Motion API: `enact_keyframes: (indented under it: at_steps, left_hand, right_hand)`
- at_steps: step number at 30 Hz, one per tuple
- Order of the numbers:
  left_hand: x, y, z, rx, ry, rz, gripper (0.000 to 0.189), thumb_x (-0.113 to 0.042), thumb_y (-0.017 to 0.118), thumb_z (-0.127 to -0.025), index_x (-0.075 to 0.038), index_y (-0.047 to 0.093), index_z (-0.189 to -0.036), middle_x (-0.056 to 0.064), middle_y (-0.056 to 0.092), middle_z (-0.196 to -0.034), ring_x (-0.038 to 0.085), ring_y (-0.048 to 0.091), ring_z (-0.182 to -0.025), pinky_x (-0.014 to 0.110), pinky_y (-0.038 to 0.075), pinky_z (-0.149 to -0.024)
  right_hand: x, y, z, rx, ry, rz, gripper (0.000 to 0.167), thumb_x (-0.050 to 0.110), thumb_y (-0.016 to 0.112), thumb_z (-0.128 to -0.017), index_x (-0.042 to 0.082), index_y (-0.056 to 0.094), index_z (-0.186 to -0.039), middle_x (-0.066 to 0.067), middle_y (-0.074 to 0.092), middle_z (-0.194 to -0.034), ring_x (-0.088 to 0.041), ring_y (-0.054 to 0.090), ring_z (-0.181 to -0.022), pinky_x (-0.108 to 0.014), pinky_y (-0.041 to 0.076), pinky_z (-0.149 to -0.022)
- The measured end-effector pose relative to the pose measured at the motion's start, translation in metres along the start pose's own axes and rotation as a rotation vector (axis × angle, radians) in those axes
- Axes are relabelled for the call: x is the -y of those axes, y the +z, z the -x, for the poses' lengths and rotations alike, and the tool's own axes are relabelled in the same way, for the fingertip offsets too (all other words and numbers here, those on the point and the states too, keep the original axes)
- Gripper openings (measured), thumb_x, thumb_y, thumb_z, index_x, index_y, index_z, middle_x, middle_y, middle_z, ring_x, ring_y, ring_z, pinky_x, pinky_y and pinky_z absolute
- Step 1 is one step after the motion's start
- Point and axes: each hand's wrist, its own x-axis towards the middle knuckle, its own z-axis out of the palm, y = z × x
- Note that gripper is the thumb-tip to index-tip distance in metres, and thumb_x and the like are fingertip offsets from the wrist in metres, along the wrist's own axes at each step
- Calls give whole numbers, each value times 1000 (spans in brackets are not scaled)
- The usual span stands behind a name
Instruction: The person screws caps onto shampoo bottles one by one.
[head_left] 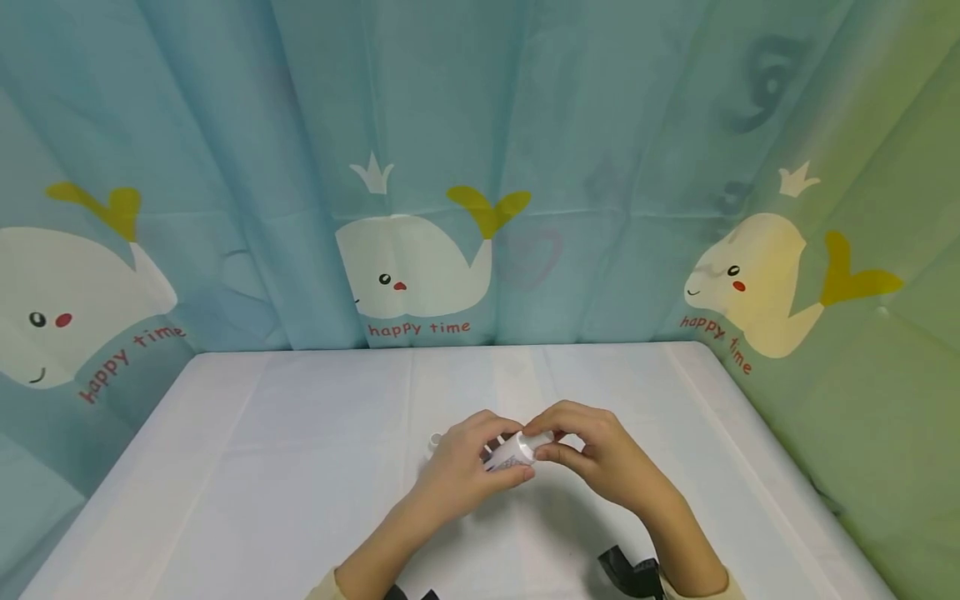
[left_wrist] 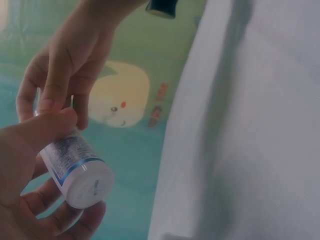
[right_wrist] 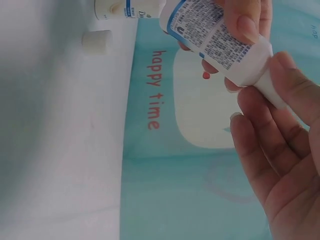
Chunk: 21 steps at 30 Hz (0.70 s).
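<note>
Above the white table, my left hand [head_left: 463, 462] grips a small white bottle [head_left: 513, 452] round its body. The bottle is tilted, and its round base [left_wrist: 90, 185] shows in the left wrist view. Dense print and a blue stripe cover its label [right_wrist: 205, 32]. My right hand [head_left: 592, 446] pinches the white cap [right_wrist: 272, 90] at the bottle's other end between thumb and fingers. In the right wrist view, a second white container [right_wrist: 127, 8] with a blue band and a loose white cap [right_wrist: 97, 42] stand beyond the held bottle.
A white cloth covers the table [head_left: 300, 467]. Blue-green curtains [head_left: 600, 167] printed with whales hang along its back and sides. Black straps [head_left: 633, 575] sit near both wrists at the front. Behind the left hand, a small white round thing [head_left: 434, 442] peeks out.
</note>
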Motion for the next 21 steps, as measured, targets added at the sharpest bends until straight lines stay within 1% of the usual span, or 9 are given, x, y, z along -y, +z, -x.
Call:
enact_keyframes:
  at_steps: [5, 7, 9, 12, 15, 18, 21]
  left_hand:
    - [-1, 1, 1, -4, 10, 6, 36, -37, 81, -83, -24, 70, -114, -14, 65, -103, 4, 59, -86, 23, 54, -74]
    - [-2, 0, 1, 0, 2, 8, 35, -38, 80, -83, -25, 70, -114, -14, 65, -103, 4, 59, -86, 23, 54, -74]
    - [-2, 1, 2, -1, 3, -1, 35, -39, 80, -84, -24, 70, -114, -14, 65, -102, 4, 60, -86, 23, 54, -74]
    - [-3, 2, 2, -8, 10, -17, 35, -36, 80, -83, -23, 70, -114, -13, 64, -102, 4, 59, -85, 22, 52, -72]
    - [-4, 4, 3, -32, 24, -31, 35, -31, 82, -82, -23, 71, -114, -13, 64, -102, 4, 59, -84, 21, 52, -70]
    - [-5, 5, 3, -57, 32, -35, 37, -29, 83, -81, -22, 70, -115, -13, 65, -103, 4, 59, -84, 22, 53, -70]
    - [-5, 6, 2, -84, 30, -16, 38, -27, 84, -80, -20, 70, -115, -12, 65, -104, 5, 60, -86, 23, 54, -73]
  right_hand:
    - [1, -1, 1, -5, 47, 31, 29, 11, 77, -84, 21, 71, -111, 9, 71, -102, -5, 64, -85, -21, 53, -68]
    - [2, -1, 1, -3, 58, 33, 29, 12, 77, -84, 21, 70, -111, 9, 70, -102, -5, 64, -84, -21, 52, -64]
    - [3, -1, 2, -2, 68, 36, 29, 12, 77, -84, 21, 70, -110, 9, 70, -102, -5, 63, -83, -21, 51, -61]
    - [4, -1, 2, -10, 86, 44, 28, 14, 78, -84, 22, 70, -109, 11, 70, -101, -5, 63, -82, -19, 50, -58]
    - [4, 0, 2, -22, 88, 44, 27, 14, 78, -84, 21, 71, -108, 10, 71, -101, -5, 64, -83, -20, 52, -60]
    - [3, 0, 2, -33, 87, 35, 28, 15, 79, -84, 19, 71, -111, 8, 72, -103, -6, 66, -85, -24, 55, -68]
    - [0, 0, 2, -41, 115, 0, 34, 15, 80, -84, 17, 69, -115, 5, 72, -108, -8, 68, -87, -28, 57, -76]
